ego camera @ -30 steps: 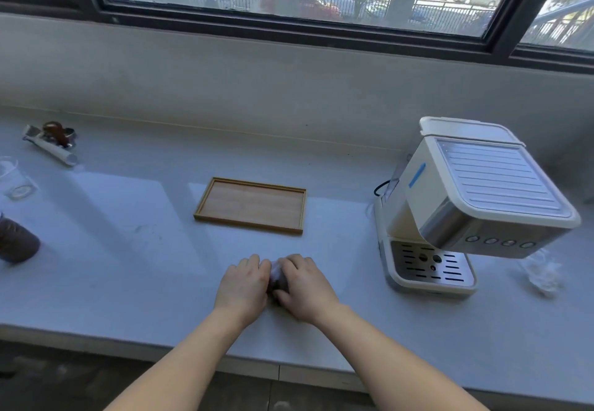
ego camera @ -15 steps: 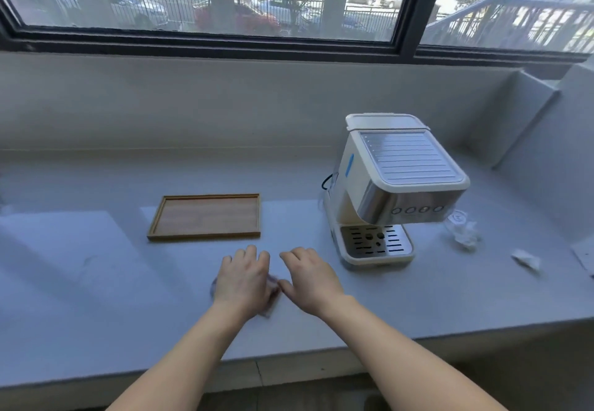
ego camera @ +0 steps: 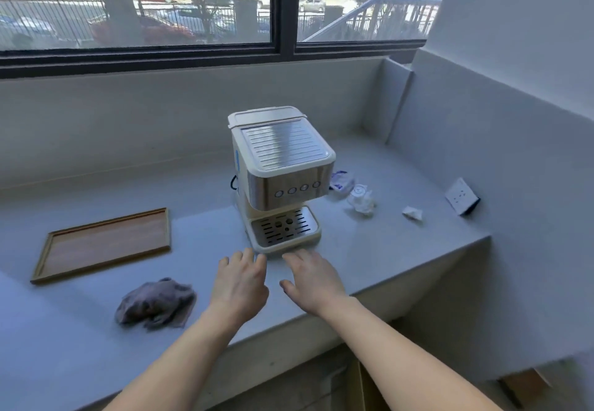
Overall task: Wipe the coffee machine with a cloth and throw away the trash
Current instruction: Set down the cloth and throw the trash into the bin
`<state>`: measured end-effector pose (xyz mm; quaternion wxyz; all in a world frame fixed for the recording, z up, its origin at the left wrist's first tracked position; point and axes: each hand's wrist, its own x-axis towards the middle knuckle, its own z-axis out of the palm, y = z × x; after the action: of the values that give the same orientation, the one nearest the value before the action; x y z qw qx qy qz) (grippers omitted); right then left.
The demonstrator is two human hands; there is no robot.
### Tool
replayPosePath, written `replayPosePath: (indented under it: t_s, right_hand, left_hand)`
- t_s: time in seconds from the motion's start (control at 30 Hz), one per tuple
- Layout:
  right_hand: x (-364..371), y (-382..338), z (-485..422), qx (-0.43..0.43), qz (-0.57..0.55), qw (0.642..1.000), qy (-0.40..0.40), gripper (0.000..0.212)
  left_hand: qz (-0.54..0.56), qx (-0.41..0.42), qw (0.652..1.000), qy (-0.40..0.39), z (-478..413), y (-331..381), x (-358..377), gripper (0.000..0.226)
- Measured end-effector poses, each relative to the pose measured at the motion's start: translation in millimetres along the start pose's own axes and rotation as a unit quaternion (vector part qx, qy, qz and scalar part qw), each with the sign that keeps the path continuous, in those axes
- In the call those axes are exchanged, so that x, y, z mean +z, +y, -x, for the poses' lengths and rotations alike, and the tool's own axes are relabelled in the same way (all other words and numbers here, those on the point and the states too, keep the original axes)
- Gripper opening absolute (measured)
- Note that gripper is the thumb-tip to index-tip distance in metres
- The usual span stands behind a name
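Grey counter (ego camera: 369, 250) bears coffee machine (ego camera: 281, 179), cloth (ego camera: 156, 304), tray (ego camera: 103, 243), trash (ego camera: 361, 200).

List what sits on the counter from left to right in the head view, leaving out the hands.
wooden tray → grey cloth → coffee machine → crumpled plastic wrapper → small paper scrap → white wall socket

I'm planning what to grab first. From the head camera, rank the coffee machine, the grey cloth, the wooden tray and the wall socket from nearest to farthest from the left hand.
1. Coffee machine: its base sits just ahead of the left hand.
2. Grey cloth: on the counter to the hand's left.
3. Wooden tray: farther left, behind the cloth.
4. Wall socket: far right, on the side wall.
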<state>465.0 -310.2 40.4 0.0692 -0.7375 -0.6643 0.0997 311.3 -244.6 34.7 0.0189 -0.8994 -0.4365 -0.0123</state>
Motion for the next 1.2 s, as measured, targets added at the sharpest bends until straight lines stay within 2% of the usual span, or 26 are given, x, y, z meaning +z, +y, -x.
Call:
replayPosePath:
  t_s: [0.17,0.37,0.53,0.8,1.0,1.13,1.2]
  right_hand:
    - [-23,69,32,0.031,-0.015,0.999,0.009,0.048]
    - [-49,156,70,0.044,-0.020,0.998,0.030,0.044]
    - [-64,209,83,0.056,-0.020,0.997,0.045,0.045]
    - [-66,261,65,0.088,-0.046,0.994,0.046,0.048]
    - [-60,289,26,0.146,-0.067,0.987,0.032,0.046]
    - [-56,308,-5,0.184,-0.068,0.980,0.010,0.043]
    - [-56,316,-20,0.204,-0.070,0.976,0.008,0.043]
  left_hand:
    - [-0.002,0.035,0.999,0.012,-15,76,-6,0.019]
    - [0.011,0.037,0.999,0.025,-40,164,-12,0.013]
    - [0.016,0.039,0.999,0.030,-62,210,-19,0.013]
    - [0.017,0.045,0.999,0.002,-111,236,-16,0.010]
    - [0.053,0.049,0.997,-0.018,-169,235,-2,0.026]
    - [0.079,0.056,0.995,-0.020,-205,229,8,0.017]
    - [0.085,0.062,0.994,-0.028,-221,226,12,0.020]
